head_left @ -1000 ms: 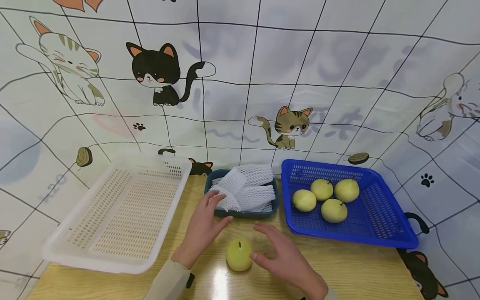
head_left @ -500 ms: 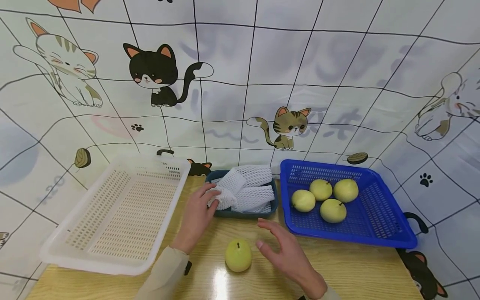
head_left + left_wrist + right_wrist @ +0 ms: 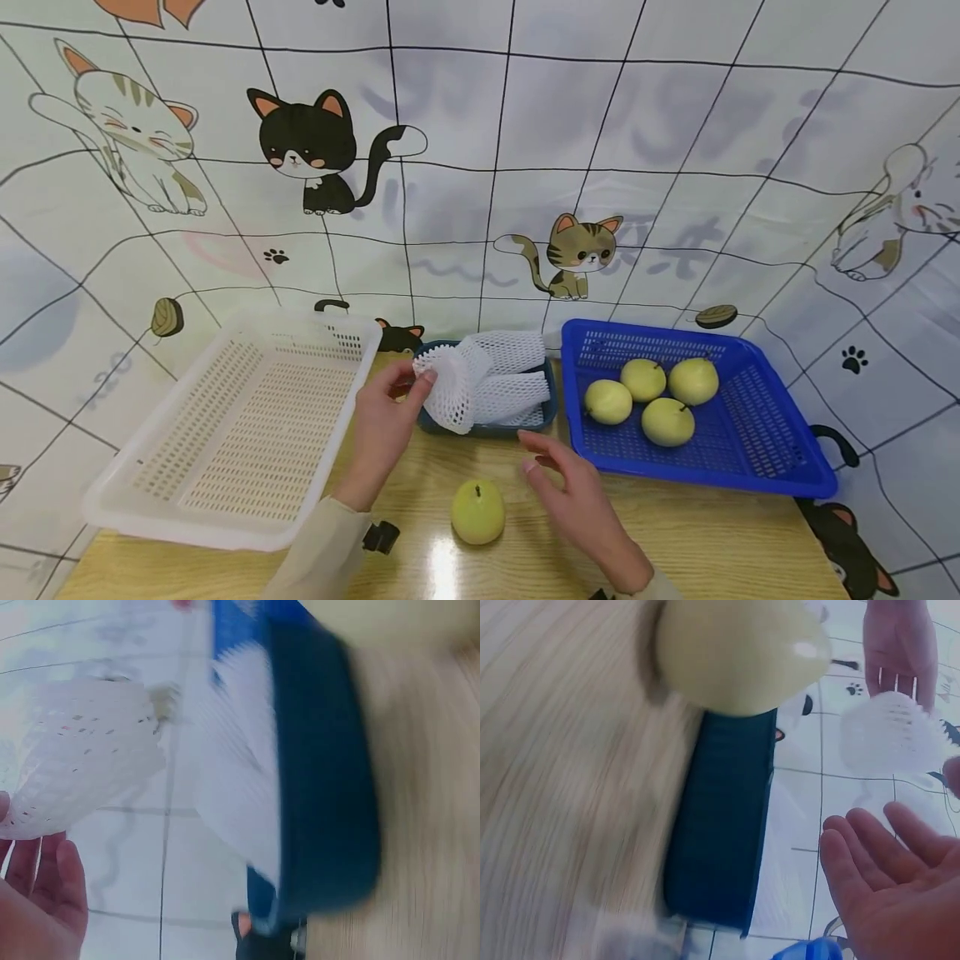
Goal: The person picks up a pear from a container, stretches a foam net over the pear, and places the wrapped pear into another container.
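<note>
Foam net (image 3: 453,398) – left edge pinched by fingers (image 3: 417,390) of the left hand (image 3: 384,421) – is apart from the right hand (image 3: 573,500), its fingers spread.

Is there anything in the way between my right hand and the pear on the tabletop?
Nothing visible: in the head view, only bare tabletop shows between the right hand and that pear. The left hand holds a foam net farther back.

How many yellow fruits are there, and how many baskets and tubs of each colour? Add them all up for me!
Yellow fruits: 5
White basket: 1
Blue basket: 1
Dark teal tub: 1
Total: 8
</note>
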The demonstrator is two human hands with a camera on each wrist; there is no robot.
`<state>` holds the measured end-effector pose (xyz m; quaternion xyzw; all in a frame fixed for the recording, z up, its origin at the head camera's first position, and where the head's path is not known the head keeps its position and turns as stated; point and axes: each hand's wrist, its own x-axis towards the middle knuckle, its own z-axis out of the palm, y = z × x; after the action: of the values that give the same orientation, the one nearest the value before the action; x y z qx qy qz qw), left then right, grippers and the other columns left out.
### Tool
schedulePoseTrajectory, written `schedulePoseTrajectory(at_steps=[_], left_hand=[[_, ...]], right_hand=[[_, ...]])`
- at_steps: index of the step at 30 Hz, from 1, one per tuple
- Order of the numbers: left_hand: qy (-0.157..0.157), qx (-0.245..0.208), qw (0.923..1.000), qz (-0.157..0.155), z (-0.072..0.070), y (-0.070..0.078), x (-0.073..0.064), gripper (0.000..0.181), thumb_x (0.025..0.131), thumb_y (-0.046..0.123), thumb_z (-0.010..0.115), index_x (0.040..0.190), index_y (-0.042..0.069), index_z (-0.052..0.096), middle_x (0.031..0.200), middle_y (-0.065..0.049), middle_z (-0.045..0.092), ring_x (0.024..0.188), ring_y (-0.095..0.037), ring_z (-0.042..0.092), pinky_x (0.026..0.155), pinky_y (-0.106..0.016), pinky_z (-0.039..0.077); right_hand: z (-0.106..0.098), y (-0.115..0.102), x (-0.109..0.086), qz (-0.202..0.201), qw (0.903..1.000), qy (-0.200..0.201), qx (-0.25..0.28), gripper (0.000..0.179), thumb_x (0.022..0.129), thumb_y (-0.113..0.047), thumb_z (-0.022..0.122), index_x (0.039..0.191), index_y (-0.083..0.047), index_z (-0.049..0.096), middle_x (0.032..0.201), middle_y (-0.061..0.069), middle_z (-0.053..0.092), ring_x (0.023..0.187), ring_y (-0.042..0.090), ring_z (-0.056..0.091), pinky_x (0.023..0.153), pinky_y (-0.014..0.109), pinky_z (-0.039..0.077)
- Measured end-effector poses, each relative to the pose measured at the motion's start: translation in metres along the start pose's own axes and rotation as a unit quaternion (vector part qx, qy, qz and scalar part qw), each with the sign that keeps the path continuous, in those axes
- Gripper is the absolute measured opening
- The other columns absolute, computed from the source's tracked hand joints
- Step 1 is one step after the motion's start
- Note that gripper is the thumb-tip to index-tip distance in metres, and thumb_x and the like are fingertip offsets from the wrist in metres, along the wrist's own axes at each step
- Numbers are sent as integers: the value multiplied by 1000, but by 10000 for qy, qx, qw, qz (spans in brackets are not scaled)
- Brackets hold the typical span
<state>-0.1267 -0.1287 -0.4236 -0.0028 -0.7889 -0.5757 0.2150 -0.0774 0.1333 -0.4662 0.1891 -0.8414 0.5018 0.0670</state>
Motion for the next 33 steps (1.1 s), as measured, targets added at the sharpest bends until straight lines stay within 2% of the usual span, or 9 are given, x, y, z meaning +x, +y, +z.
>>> schedulePoseTrajectory(at_steps=[3,6,9,13,18,22,26,30,33], left_hand=[[-9,-995,9924,-723,-1,10,-3,22,96,20,76,107,2,73,100,-8,71,91,-21,65,79,-24,55],[-34,-1794,9784,-1023,-2,17,-7,20,96,14,75,109,-1,72,101,-5,69,92,-19,63,80,-22,55],[-168,-2403,9660,-939,-3,18,-13,12,96,3,70,108,2,71,101,-1,70,92,-14,64,83,-23,55],[-580,-2948,9528,-425,-4,15,-23,24,97,-7,63,108,11,73,107,0,73,96,-12,66,87,-25,56],[-886,-3057,9478,192,-5,6,-32,30,95,-12,60,113,7,75,118,-2,73,112,-17,65,85,-23,56],[-1062,-3049,9454,455,-5,-1,-36,32,92,-17,58,112,2,75,121,-4,72,118,-19,63,84,-23,57],[-1299,-2950,9445,627,-5,-7,-40,37,91,-18,58,111,7,76,124,-3,70,123,-19,61,91,-25,55],[-1592,-2872,9422,660,-7,-11,-43,37,92,-15,61,113,12,76,129,-4,67,126,-19,60,96,-26,53],[-1841,-2842,9380,745,-9,-15,-45,37,93,-15,62,114,12,76,133,-9,64,128,-22,58,99,-27,51]], right_hand=[[1,-5,4,473,9982,12,366,28,106,-21,60,132,-15,69,128,-2,71,116,20,68,95,34,56],[3,-12,9,705,9945,20,774,28,109,-23,55,130,-11,70,125,0,72,116,19,68,96,32,55],[3,-19,17,885,9864,-57,1386,33,111,-22,49,130,-3,69,122,8,73,116,24,68,95,32,56],[4,-28,26,1300,9664,-277,2200,41,113,-25,45,129,6,66,120,18,71,114,27,67,95,32,56],[7,-33,32,1621,9461,-456,2765,46,113,-26,45,129,13,61,118,20,69,113,27,67,97,31,55],[12,-29,34,1839,9280,-151,3236,42,111,-24,49,124,14,62,109,11,70,105,21,67,94,30,56],[15,-23,35,1929,9068,107,3746,31,110,-20,53,116,7,66,105,7,69,100,19,67,93,32,57],[17,-18,37,1842,8945,32,4073,20,109,-17,53,108,-4,68,105,5,69,101,17,68,96,34,56],[18,-16,40,1621,8850,165,4362,14,108,-12,54,105,-8,67,103,2,68,98,14,67,95,31,55]])
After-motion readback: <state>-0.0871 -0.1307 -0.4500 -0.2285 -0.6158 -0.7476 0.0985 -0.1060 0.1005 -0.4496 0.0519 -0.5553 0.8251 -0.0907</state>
